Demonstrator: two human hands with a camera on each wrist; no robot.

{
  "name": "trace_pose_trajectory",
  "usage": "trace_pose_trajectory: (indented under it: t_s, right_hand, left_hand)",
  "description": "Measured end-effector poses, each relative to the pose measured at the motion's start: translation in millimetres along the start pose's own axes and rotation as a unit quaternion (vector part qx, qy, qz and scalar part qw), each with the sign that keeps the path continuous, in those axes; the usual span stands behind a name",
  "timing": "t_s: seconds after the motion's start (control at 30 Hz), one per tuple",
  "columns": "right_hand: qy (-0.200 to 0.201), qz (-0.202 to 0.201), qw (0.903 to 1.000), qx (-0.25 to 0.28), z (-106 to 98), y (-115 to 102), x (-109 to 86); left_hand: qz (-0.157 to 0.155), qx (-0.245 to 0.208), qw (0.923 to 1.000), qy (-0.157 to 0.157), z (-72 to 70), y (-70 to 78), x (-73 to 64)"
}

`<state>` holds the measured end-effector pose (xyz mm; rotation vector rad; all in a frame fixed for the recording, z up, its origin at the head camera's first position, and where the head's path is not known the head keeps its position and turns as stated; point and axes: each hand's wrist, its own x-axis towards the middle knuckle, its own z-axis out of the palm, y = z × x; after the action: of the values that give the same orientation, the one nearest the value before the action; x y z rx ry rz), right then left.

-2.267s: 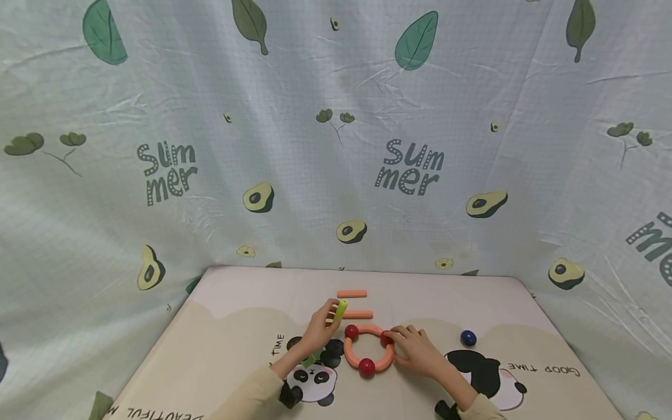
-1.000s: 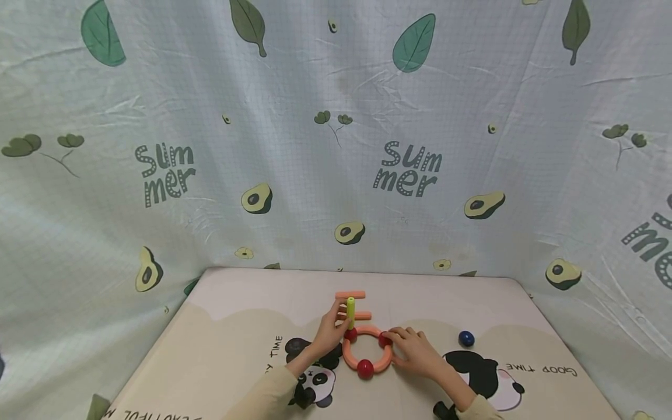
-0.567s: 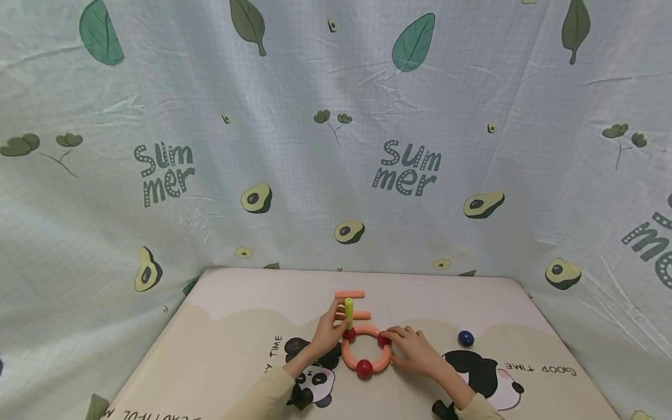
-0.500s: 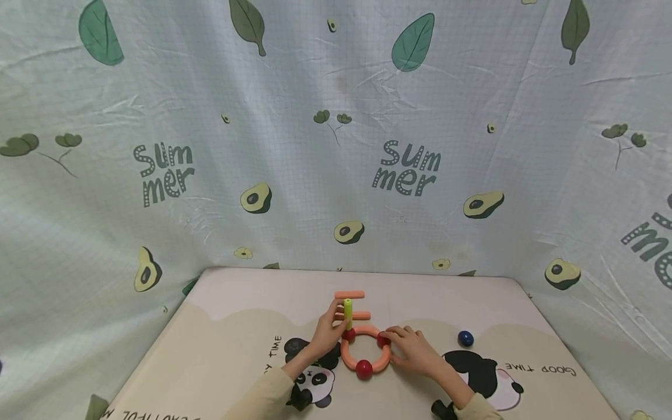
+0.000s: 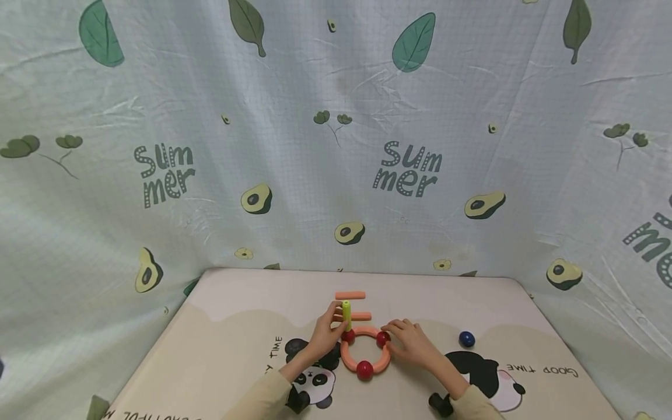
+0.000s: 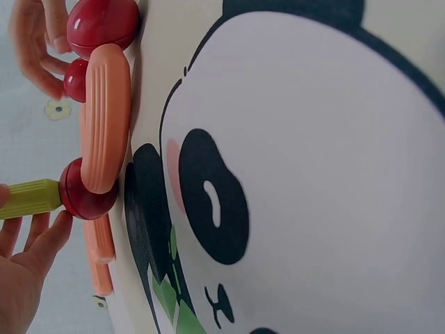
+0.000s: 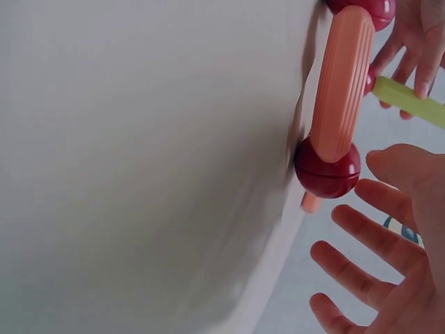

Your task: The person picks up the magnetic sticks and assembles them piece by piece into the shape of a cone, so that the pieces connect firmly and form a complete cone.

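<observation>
Three red balls [image 5: 364,370] and the curved orange pieces [image 5: 345,354] between them form a ring [image 5: 384,360] on the table [image 5: 210,344] before you. Your left hand [image 5: 322,337] pinches a yellow-green rod [image 5: 346,316], upright on the far-left ball [image 5: 347,336]. Your right hand [image 5: 413,344] has its fingers spread just beside the far-right ball [image 5: 383,339]; I cannot tell whether they touch. Two straight orange rods [image 5: 350,295] lie beyond, and a blue ball [image 5: 466,339] sits well apart to your right.
</observation>
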<state>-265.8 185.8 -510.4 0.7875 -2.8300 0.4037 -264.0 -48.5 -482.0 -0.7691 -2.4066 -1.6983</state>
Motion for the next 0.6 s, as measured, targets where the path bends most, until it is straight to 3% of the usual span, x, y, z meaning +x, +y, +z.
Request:
trace_pose_trajectory:
  t_s: [0.3,0.6]
  right_hand:
    - [0.033,0.019,0.9983,-0.045,1.2,6.4,11.2]
    - [0.082,-0.011,0.9934,-0.079,1.3,12.9,25.7]
  left_hand:
    - [0.006,-0.003,1.0000,-0.003,0.1,-1.2,0.3]
    - [0.001,0.009,1.0000,-0.001,-0.2,-1.7,1.6]
